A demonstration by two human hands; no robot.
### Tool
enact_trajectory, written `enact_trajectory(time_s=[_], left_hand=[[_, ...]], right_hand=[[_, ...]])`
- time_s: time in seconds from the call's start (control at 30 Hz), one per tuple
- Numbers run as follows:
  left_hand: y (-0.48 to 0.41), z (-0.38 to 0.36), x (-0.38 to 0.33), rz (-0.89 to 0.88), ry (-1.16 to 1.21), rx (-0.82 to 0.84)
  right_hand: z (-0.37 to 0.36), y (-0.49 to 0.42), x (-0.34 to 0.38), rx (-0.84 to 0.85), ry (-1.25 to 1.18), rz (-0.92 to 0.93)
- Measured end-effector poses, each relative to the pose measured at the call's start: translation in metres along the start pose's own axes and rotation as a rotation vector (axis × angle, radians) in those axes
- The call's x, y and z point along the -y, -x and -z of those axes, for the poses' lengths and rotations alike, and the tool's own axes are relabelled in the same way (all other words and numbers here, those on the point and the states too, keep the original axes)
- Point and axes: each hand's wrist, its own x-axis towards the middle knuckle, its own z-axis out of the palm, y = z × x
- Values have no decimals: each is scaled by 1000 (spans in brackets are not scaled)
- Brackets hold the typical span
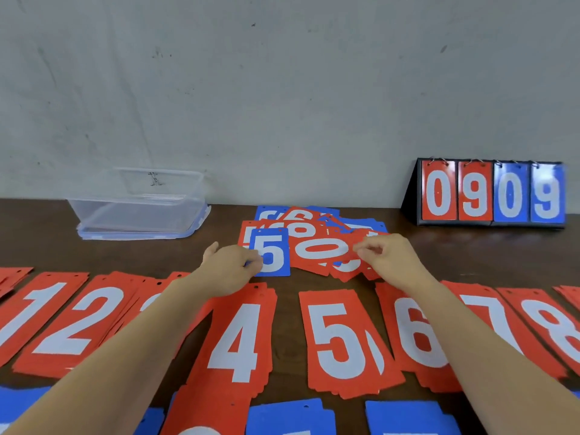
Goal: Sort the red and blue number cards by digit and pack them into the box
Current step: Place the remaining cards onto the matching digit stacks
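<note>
Far left of the pile stands the box (138, 208), and I see no cards in it yet. Just left of the pile, my left hand (230, 265) pinches the blue 5 (271, 252) by its edge, fingers curled tight on it. The pile (317, 229) lies in the middle of the worktop (439, 252), red and blue cards all mixed up. At the pile's right side, my right hand (389, 259) pinches the edge of the red 0 (320, 251), I think, with fingers narrow. Far right of the pile stands a scoreboard (492, 193). Nearer to me than the pile lie red stacks (238, 340) in a row, and blue stacks (288, 416) nearer again. I judge the sorting is partly done. The pile is left to sort, and all the packing too.
</note>
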Motion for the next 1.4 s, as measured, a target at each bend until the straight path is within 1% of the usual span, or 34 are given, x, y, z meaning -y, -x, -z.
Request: enact_trajectory(time_s=[0.03, 0.07, 0.1, 0.13, 0.23, 0.3, 0.4, 0.5, 0.6, 0.7, 0.73, 0.8, 0.87, 0.9, 0.93, 1.0, 1.07, 1.13, 1.2, 1.23, 1.27, 1.33, 1.4], left_hand=[[-3, 0, -2, 18, 37, -65], [-5, 1, -5, 35, 73, -124], [-9, 1, -10, 40, 105, -164], [-12, 0, -16, 29, 124, -184], [-21, -3, -29, -10, 148, -192], [-26, -6, -30, -15, 168, -182], [-27, -13, -24, 12, 218, -160], [-25, -17, -17, 36, 250, -154], [-21, -18, -13, 43, 271, -164], [-18, -15, -12, 24, 314, -184], [-17, -12, -12, 17, 325, -196], [-16, -7, -12, -1, 363, -234], [-14, 0, -18, -27, 462, -277], [-14, 4, -22, -39, 544, -295], [-13, 10, -27, -47, 635, -305], [-13, 22, -38, -69, 814, -300], [-11, 32, -48, -99, 973, -254], [-12, 35, -51, -83, 1087, -215], [-13, 33, -43, -11, 1137, -255], [-13, 31, -34, 32, 1147, -309], [-13, 30, -25, 83, 1147, -375], [-10, 28, -4, 200, 1094, -478], [-4, 26, 10, 275, 1060, -488]], right_hand=[[2, -2, -2, -118, -20, -61], [3, -5, -2, -198, -16, -114], [3, -8, -2, -228, 6, -150], [1, -12, -1, -212, 54, -177], [-7, -21, 10, -31, 274, -289], [-14, -26, 17, 60, 364, -340], [-26, -32, 24, 104, 460, -393], [-31, -35, 30, 124, 418, -436], [-29, -37, 35, 144, 290, -475], [-29, -37, 34, 84, 137, -478], [-28, -37, 32, 40, 39, -463], [-19, -37, 31, -57, -307, -441], [-1, -37, 35, -150, -646, -410], [10, -38, 40, -168, -746, -380], [20, -40, 46, -161, -806, -345], [33, -45, 62, -111, -849, -251], [34, -50, 79, -50, -827, -157], [27, -53, 94, 18, -823, -69], [16, -57, 98, 70, -843, -37], [9, -60, 95, 80, -820, -44], [1, -64, 87, 76, -715, -57], [-18, -71, 66, 107, -341, -34], [-35, -73, 47, 246, -84, 10]])
